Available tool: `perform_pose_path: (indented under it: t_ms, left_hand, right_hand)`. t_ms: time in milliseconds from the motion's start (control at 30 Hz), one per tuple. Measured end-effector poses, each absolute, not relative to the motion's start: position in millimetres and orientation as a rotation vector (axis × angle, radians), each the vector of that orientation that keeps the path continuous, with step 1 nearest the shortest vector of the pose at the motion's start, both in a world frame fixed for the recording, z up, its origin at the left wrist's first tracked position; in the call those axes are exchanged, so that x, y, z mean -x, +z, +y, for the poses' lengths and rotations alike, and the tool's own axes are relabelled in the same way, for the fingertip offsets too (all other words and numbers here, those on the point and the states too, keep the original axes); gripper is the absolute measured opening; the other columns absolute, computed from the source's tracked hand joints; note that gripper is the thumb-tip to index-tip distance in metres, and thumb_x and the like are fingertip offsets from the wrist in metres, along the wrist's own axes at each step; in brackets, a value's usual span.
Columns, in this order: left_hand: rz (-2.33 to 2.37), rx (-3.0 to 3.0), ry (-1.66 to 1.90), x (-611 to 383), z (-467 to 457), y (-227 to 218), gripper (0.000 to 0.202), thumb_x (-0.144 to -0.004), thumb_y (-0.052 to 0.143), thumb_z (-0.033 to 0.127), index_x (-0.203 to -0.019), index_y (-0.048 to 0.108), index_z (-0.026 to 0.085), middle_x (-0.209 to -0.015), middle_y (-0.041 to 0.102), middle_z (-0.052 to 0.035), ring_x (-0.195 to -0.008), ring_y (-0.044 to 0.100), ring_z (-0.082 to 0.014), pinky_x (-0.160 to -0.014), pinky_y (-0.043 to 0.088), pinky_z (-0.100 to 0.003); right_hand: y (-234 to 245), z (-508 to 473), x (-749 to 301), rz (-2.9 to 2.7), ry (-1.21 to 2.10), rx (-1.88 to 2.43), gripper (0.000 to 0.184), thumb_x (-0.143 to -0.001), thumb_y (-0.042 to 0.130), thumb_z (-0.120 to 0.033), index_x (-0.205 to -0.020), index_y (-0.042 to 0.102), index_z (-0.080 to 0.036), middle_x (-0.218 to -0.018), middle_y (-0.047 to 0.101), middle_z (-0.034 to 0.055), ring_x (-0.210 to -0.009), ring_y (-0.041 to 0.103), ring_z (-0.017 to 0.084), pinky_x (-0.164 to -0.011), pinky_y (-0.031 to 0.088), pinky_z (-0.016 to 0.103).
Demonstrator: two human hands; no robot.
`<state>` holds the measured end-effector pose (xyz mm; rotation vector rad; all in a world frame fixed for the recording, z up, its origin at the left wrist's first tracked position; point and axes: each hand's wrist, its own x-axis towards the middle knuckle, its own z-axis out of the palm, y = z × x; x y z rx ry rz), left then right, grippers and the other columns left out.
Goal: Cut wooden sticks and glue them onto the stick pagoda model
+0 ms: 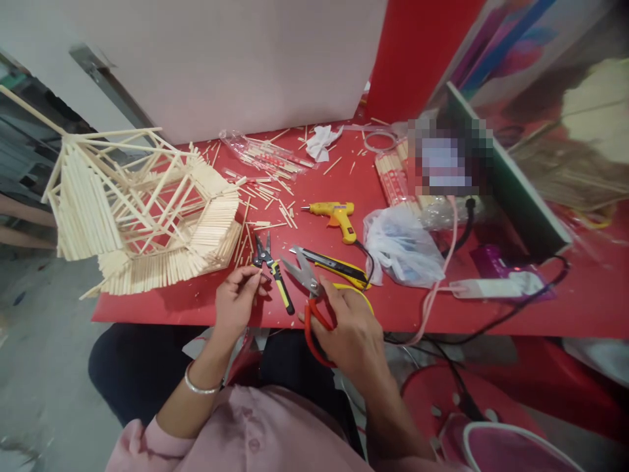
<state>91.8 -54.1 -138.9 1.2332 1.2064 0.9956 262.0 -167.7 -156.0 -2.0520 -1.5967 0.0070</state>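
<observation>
My left hand (238, 298) is closed in a pinch at the table's front edge. A small dark ridged piece (265, 276) shows at its fingertips; its kind cannot be made out. Beside it lie wire strippers (281, 286) with black and yellow handles, jaws pointing away from me. My right hand (351, 324) is wrapped round scissors (307, 280) with red handles, their blades apart and pointing left toward the strippers. Just beyond them rests a black and yellow utility knife (329, 263). A yellow curved handle (361, 292) shows behind my right fingers, and I cannot tell what it belongs to.
A structure of wooden sticks (211, 229) stands on the red table's (314, 187) left side. Loose sticks and a plastic packet (275, 157) lie behind. A yellow glue gun (337, 215), a white plastic bag (403, 249), cables and a purple box (496, 269) are to the right.
</observation>
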Motion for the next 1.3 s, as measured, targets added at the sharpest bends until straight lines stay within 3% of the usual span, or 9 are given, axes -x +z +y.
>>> perform_pose_path:
  t_ms: [167, 367, 467, 667, 933, 1300]
  left_hand:
    - [1.167, -1.210, 0.963, -96.8, -55.8, -135.1, 0.020, -0.080, 0.073, 0.036, -0.086, 0.067, 0.017, -0.065, 0.069, -0.0005, -0.047, 0.058, -0.0087, -0.044, 0.045, -0.018]
    - [1.133, -1.063, 0.932, -96.6, -60.3, -132.8, 0.023, -0.074, 0.078, 0.034, -0.084, 0.065, 0.017, -0.060, 0.066, 0.0010, -0.048, 0.059, -0.0098, -0.044, 0.044, -0.018]
    - [1.043, -1.007, 0.910, -96.2, -63.6, -132.2, 0.022, -0.072, 0.079, 0.031, -0.082, 0.064, 0.017, -0.059, 0.064, 0.0019, -0.047, 0.056, -0.0088, -0.045, 0.044, -0.019]
    - [0.904, -1.046, 0.928, -85.9, -71.0, -125.7, 0.013, -0.076, 0.077, 0.025, -0.083, 0.069, 0.017, -0.063, 0.064, 0.0017, -0.054, 0.059, -0.0096, -0.048, 0.045, -0.018]
    - [0.935, -1.113, 0.937, -65.4, -77.1, -120.1, 0.009, -0.072, 0.078, 0.021, -0.078, 0.073, 0.016, -0.060, 0.066, 0.0008, -0.051, 0.058, -0.0089, -0.047, 0.044, -0.017]
    - [0.967, -1.155, 1.073, -49.1, -82.9, -107.1, 0.011, -0.066, 0.080, 0.021, -0.073, 0.074, 0.015, -0.061, 0.067, 0.0004, -0.046, 0.052, -0.0076, -0.043, 0.043, -0.018]
  right_hand:
    - [-153.9, -167.3, -260.2, -1.706, 0.103, 1.977, 0.046, -0.086, 0.060, -0.035, -0.129, 0.060, -0.020, -0.102, 0.067, 0.0110, -0.096, 0.061, 0.027, -0.079, 0.051, 0.038]
    - [-148.0, -168.5, -255.5, -1.674, 0.232, 1.892, 0.053, -0.088, 0.059, -0.034, -0.137, 0.049, -0.015, -0.105, 0.063, 0.0127, -0.097, 0.060, 0.027, -0.083, 0.051, 0.040]
    - [-141.1, -167.5, -252.1, -1.656, 0.321, 1.769, 0.052, -0.088, 0.063, -0.036, -0.133, 0.049, -0.016, -0.103, 0.062, 0.0119, -0.095, 0.059, 0.025, -0.085, 0.050, 0.039]
    - [-136.7, -167.2, -237.8, -1.658, 0.432, 1.628, 0.044, -0.085, 0.069, -0.034, -0.123, 0.053, -0.019, -0.096, 0.064, 0.0076, -0.086, 0.059, 0.021, -0.077, 0.049, 0.035]
    - [-122.1, -171.4, -219.8, -1.591, 0.810, 1.687, 0.050, -0.079, 0.074, -0.029, -0.125, 0.054, -0.024, -0.097, 0.063, 0.0036, -0.076, 0.059, 0.015, -0.069, 0.050, 0.029]
    - [-122.8, -177.0, -203.9, -1.757, 0.606, 1.615, 0.058, -0.084, 0.069, -0.037, -0.135, 0.050, -0.019, -0.104, 0.060, 0.0088, -0.093, 0.058, 0.022, -0.082, 0.051, 0.037]
